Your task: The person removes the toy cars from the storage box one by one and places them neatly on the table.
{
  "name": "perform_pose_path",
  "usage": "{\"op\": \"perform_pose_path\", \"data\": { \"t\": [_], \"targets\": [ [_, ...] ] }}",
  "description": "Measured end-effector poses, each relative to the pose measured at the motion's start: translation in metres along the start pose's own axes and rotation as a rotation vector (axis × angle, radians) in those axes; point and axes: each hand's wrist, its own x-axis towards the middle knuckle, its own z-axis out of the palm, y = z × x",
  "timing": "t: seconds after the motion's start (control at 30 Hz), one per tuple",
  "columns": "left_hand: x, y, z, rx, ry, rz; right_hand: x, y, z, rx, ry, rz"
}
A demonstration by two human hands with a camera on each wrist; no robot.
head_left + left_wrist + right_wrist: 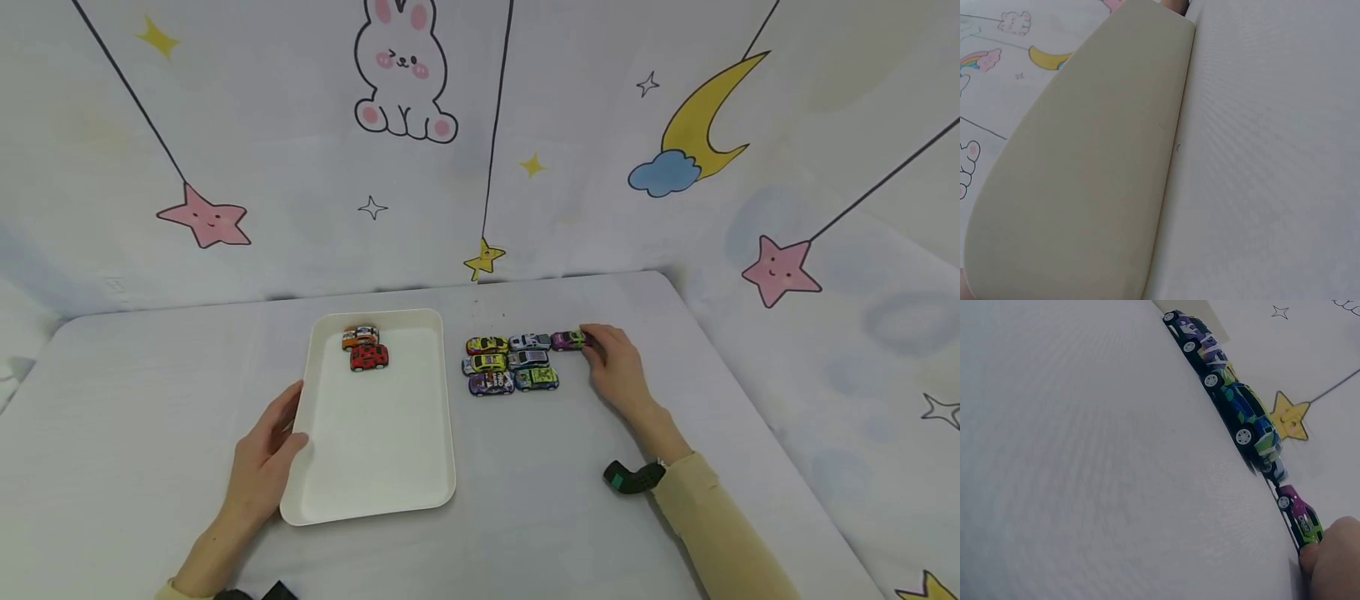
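Observation:
My right hand (pixel 621 371) pinches the rear of a purple and green toy car (pixel 567 340) at the right end of the back row. In the right wrist view, the front of this car (pixel 1302 515) shows beyond my fingertips, low beside the table surface. My left hand (pixel 262 462) grips the left side of a white tray (pixel 375 450), with the thumb at its rim. The tray's outer wall (pixel 1085 169) fills much of the left wrist view. Inside the tray, near its far left corner, an orange and white toy car (pixel 361 336) sits against a red one (pixel 370 357).
Between the tray and my right hand, several toy cars stand close together in rows, among them a yellow car (pixel 484 363), a purple one (pixel 491 383) and a green one (pixel 537 379). A patterned cloth wall (pixel 300 167) rises behind the white table (pixel 525 500).

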Motion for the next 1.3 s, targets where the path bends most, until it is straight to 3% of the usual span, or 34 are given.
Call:
{"op": "perform_pose_path", "data": {
  "t": [0.53, 0.77, 0.9, 1.03, 1.3],
  "targets": [
    [0.000, 0.002, -0.002, -0.006, 0.002, -0.002, 0.001, -0.002, 0.004, 0.011, 0.008, -0.011],
    [0.002, 0.002, 0.000, -0.024, -0.012, -0.012, 0.007, -0.009, 0.002, -0.012, 0.078, -0.097],
    [0.002, 0.002, 0.001, -0.011, -0.004, -0.009, 0.013, -0.027, 0.001, 0.005, 0.092, -0.145],
    [0.002, 0.002, 0.001, -0.010, -0.002, -0.010, 0.018, -0.053, 0.007, 0.038, 0.042, -0.207],
    [0.001, 0.002, 0.000, -0.013, 0.001, -0.019, 0.025, -0.104, 0.036, 0.102, -0.004, -0.354]
  ]
}}
